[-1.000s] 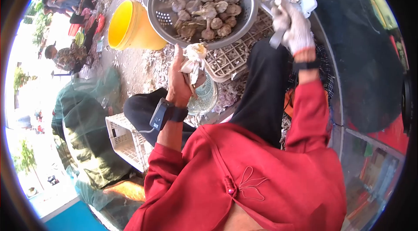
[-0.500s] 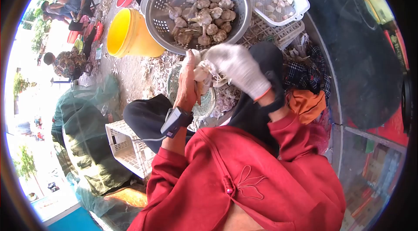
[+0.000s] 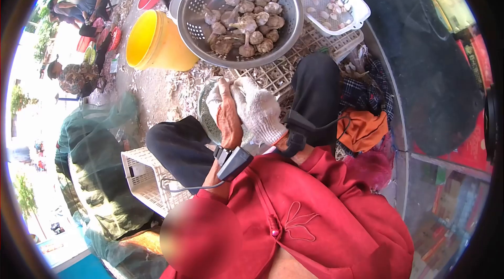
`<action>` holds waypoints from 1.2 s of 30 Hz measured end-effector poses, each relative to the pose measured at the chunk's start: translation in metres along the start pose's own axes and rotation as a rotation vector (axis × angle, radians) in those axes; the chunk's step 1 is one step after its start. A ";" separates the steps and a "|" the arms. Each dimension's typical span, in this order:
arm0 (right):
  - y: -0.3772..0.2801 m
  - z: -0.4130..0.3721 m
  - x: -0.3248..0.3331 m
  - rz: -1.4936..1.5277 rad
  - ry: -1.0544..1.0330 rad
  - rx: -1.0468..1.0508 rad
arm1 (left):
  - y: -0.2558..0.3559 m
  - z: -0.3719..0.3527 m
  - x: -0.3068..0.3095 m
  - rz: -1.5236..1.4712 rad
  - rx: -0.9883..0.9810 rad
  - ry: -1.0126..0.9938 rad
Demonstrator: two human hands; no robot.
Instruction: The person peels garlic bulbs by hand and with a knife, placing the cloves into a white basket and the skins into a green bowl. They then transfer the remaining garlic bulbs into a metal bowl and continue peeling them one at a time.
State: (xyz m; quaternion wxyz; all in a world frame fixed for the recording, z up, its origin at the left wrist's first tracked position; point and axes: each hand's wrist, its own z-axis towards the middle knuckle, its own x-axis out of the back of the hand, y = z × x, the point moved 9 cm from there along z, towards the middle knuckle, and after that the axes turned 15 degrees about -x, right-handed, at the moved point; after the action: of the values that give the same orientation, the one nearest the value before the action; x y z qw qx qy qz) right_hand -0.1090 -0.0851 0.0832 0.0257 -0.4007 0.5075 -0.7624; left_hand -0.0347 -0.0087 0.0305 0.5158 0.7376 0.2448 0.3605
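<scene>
My left hand, bare, is pressed against my right hand, which wears a white knitted glove. Both are over a greenish speckled bowl between my knees. The fingers are wrapped together, and whatever lies between them is hidden. Just beyond, a steel colander holds several garlic bulbs. To its right, a white basket contains loose garlic cloves.
A yellow bucket stands left of the colander. A white crate is beside my left knee, near green netting. Orange cloth lies at the right. People sit at far left.
Both hands have moved down toward me, away from the colander, and come together. The garlic bulb visible between them before no longer shows.
</scene>
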 end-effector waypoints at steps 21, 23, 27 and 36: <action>0.002 0.005 -0.022 0.614 -0.197 -0.291 | -0.018 0.005 0.003 -0.923 0.181 -0.119; -0.002 0.004 -0.024 0.654 -0.218 -0.315 | -0.009 0.001 0.015 -0.873 0.196 -0.176; 0.013 -0.002 -0.038 0.708 -0.135 -0.497 | -0.012 0.006 0.031 -0.530 0.149 -0.163; -0.009 0.009 -0.023 0.236 0.051 -0.346 | 0.051 -0.002 0.057 0.198 -0.629 0.127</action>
State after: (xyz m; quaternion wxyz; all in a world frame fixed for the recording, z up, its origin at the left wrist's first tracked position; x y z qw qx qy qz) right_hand -0.0840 -0.0772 0.0787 0.0329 -0.3174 0.6748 -0.6654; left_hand -0.0017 0.0169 0.0946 0.6645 0.5383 0.0804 0.5121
